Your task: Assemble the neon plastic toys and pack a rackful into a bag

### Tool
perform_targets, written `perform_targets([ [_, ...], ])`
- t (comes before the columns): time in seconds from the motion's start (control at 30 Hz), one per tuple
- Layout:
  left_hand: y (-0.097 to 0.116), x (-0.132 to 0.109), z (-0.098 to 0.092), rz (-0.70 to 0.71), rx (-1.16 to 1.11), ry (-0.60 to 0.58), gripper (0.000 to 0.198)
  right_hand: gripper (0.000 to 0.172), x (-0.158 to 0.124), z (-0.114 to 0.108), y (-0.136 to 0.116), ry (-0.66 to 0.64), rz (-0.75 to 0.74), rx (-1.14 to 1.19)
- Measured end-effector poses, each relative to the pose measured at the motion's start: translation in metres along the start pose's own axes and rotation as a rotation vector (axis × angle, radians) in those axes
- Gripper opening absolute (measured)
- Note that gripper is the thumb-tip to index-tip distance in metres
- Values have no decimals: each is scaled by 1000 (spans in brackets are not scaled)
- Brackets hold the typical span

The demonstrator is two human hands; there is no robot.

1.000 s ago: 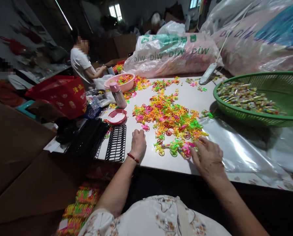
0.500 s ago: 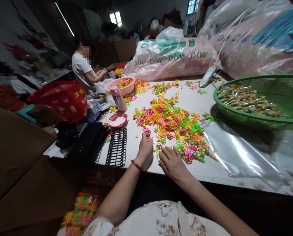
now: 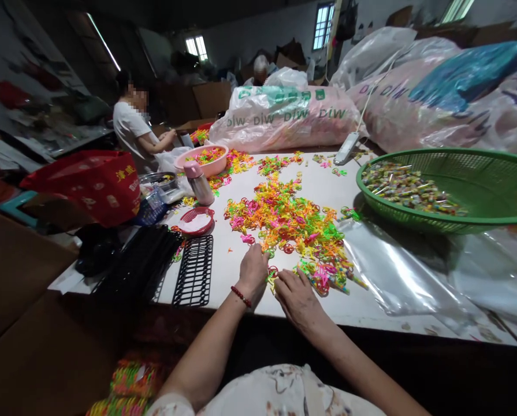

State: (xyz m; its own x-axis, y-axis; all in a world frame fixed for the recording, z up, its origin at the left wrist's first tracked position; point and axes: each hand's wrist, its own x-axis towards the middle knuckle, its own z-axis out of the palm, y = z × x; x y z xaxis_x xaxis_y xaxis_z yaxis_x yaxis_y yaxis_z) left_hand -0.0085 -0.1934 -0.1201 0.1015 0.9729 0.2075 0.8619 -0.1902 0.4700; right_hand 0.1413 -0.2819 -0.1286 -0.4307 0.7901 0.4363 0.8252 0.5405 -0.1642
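Note:
My left hand (image 3: 253,270), with a red bead bracelet (image 3: 241,296) at the wrist, is closed at the near edge of a heap of small plastic toy pieces (image 3: 279,216). Its curled fingers hide whatever is in them. Just to the right, my right hand (image 3: 297,297) rests low over the table, palm down, its fingers slightly bent and apart at the tips. Between the two hands lie a small red ring-shaped piece (image 3: 273,270) and some yellow-green bits. The heap mixes pink, orange, yellow, green and red pieces.
Black plastic racks (image 3: 194,270) and a red basket (image 3: 196,222) are at left, near a pink-lidded flask (image 3: 199,184). A green basket (image 3: 418,219) of wrapped pieces and clear plastic bags (image 3: 397,271) lie right. Large filled sacks (image 3: 284,121) stand behind. A co-worker (image 3: 130,130) sits far left.
The camera view has shifted, so the table scene sits further left. My right hand's fingers have drawn in a little and moved closer to my left hand, which stays closed.

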Motion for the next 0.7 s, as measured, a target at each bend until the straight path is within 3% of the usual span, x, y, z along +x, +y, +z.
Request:
perform_targets([
  [0.1, -11, -8, -9, 134, 31, 70, 22, 22, -2, -2, 2, -10, -2, 13],
  [0.2, -18, -18, -21, 142, 5, 124, 19, 23, -2, -2, 3, -27, 1, 19],
  [0.3, -19, -33, -29, 159, -76, 38, 16, 25, -1, -1, 2, -29, -1, 18],
  [0.4, -17, -50, -30, 164, -90, -16, 8, 26, -2, 0, 2, 27, -7, 14],
  [0.53, -11, -61, -35, 88, -195, 58, 10, 29, -11, 3, 4, 180, -23, -47],
  [0.6, -5, -61, -46, 111, -327, 210, 11, 38, -15, 8, 9, 260, -49, -121],
  [0.7, 15, -56, -77, 399, -330, 514, 38, 47, -18, 20, 18, 331, -111, -194],
])
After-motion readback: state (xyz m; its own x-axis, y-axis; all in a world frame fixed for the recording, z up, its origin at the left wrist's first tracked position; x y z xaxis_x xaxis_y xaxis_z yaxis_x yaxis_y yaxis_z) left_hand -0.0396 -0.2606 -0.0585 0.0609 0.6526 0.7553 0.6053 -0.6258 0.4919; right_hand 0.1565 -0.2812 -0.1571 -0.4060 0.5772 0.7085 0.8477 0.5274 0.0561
